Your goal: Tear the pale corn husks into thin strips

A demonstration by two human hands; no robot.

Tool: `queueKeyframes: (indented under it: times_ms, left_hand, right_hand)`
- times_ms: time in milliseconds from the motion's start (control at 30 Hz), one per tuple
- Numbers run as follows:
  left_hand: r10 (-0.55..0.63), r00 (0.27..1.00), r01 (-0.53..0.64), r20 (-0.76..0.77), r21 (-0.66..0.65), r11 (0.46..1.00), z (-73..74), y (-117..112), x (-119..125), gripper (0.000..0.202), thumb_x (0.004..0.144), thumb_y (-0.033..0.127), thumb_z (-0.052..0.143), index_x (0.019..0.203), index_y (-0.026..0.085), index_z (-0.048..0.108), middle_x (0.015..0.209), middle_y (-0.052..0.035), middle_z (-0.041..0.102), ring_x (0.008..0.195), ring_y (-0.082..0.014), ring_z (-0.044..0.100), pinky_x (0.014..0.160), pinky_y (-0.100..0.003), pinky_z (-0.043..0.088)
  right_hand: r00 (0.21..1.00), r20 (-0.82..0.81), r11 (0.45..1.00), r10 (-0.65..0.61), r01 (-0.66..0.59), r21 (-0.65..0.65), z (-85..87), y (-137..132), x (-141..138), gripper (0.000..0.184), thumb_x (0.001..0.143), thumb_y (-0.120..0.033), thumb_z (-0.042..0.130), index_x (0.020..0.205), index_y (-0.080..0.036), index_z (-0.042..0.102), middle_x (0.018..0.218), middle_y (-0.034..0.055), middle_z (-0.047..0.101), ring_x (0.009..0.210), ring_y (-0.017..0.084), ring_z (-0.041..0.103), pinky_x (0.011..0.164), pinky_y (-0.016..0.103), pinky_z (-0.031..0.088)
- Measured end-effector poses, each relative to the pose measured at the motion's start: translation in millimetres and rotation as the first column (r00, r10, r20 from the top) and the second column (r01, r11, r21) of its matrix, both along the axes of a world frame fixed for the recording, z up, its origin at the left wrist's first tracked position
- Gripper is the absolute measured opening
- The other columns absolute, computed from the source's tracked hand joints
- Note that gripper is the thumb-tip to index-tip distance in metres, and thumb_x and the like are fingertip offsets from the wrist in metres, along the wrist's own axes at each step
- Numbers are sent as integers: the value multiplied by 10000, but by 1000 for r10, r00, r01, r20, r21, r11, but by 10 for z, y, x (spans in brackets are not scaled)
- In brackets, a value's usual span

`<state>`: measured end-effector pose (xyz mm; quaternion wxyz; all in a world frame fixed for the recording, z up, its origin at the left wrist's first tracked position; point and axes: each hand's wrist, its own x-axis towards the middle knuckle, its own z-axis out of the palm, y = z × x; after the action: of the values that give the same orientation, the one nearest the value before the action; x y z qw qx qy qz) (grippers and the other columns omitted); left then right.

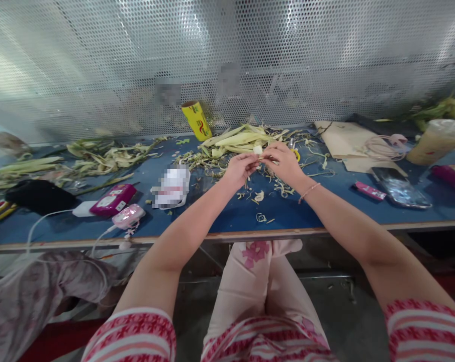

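Observation:
My left hand point(241, 170) and my right hand point(283, 162) meet above the table, fingertips pinched together. Between them is a small pale piece of corn husk point(258, 150), its lower part hidden by the fingers. Just behind lies a heap of long yellow-green corn husks point(238, 139). Thin shredded strips point(283, 188) are scattered under and in front of the hands. Beside my right hand, partly covered, is a pair of scissors with a yellow handle point(296, 154).
A yellow cardboard tube point(197, 120) leans near the perforated metal screen point(137, 65). Left are a white packet point(172, 187), a purple device point(114, 199) with a cable and more husks point(110, 153). Right are a phone point(400, 187), brown paper point(340, 138) and a drink cup point(436, 143).

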<state>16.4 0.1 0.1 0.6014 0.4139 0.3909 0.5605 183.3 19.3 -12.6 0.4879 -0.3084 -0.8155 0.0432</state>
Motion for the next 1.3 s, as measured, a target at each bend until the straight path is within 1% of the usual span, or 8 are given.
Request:
queueKeyframes:
  times_ms: [133, 400, 633, 833, 933, 1000, 1167, 1300]
  left_hand:
    - [-16, 1000, 17, -15, 51, 999, -16, 3, 4, 131, 751, 101, 754, 678, 146, 655, 607, 14, 650, 593, -71, 611, 698, -241, 515]
    - [0, 1000, -4, 25, 171, 985, -75, 20, 28, 159, 681, 160, 839, 672, 147, 681, 633, 21, 672, 617, -70, 621, 726, -243, 517]
    - [28, 999, -17, -29, 314, 949, -145, 76, 38, 197, 654, 259, 869, 688, 155, 705, 609, 34, 663, 587, -66, 582, 680, -240, 515]
    - [68, 988, -6, -138, 406, 914, -117, 51, 9, 152, 651, 203, 851, 699, 143, 720, 606, 28, 667, 593, -75, 589, 663, -244, 518]
    - [85, 990, -38, -115, 363, 931, -99, 32, 20, 140, 677, 192, 835, 673, 146, 702, 594, 29, 655, 584, -73, 587, 672, -249, 524]
    - [62, 996, -41, -60, 301, 953, -80, 17, 38, 152, 692, 179, 827, 654, 149, 683, 594, 29, 651, 574, -67, 587, 666, -239, 523]
    - [-3, 994, -4, 108, 64, 998, -14, -11, 57, 177, 751, 69, 736, 609, 135, 652, 552, 21, 632, 515, -39, 562, 593, -182, 488]
    - [-39, 992, 41, 124, -16, 999, -10, 6, 37, 188, 800, 51, 671, 622, 111, 676, 549, 2, 634, 494, -34, 547, 572, -176, 476]
  right_hand:
    - [999, -27, 999, -32, 32, -1, 8, 10, -4, 66, 865, -240, 702, 800, -248, 704, 947, 59, 674, 946, 237, 625, 870, 443, 538]
    - [968, -248, 987, -29, -11, -160, 16, -11, -80, 98, 789, -217, 712, 705, -210, 662, 842, 47, 674, 878, 222, 625, 765, 394, 529]
    - [922, -385, 941, -48, -87, -326, 27, -8, -130, 98, 734, -199, 698, 658, -198, 636, 754, 26, 663, 730, 173, 608, 719, 362, 499]
    - [882, -469, 893, -45, -175, -415, 0, 19, -150, 112, 718, -219, 716, 664, -194, 622, 721, 7, 646, 678, 146, 586, 690, 333, 488]
    - [877, -479, 889, -44, -184, -419, -10, 36, -145, 125, 728, -223, 731, 731, -198, 608, 734, -7, 624, 642, 129, 560, 647, 315, 478]
    - [889, -457, 910, -28, -167, -379, -1, 31, -130, 133, 746, -229, 738, 777, -204, 611, 784, -3, 623, 649, 131, 562, 633, 314, 484]
    - [969, -247, 985, 32, -73, -159, 36, -20, -70, 59, 787, -206, 734, 774, -217, 678, 918, 46, 645, 903, 202, 622, 765, 373, 550]
    - [988, -153, 992, 8, -28, -126, 21, -25, -52, 47, 797, -185, 734, 788, -218, 703, 948, 61, 665, 920, 214, 627, 786, 397, 565]
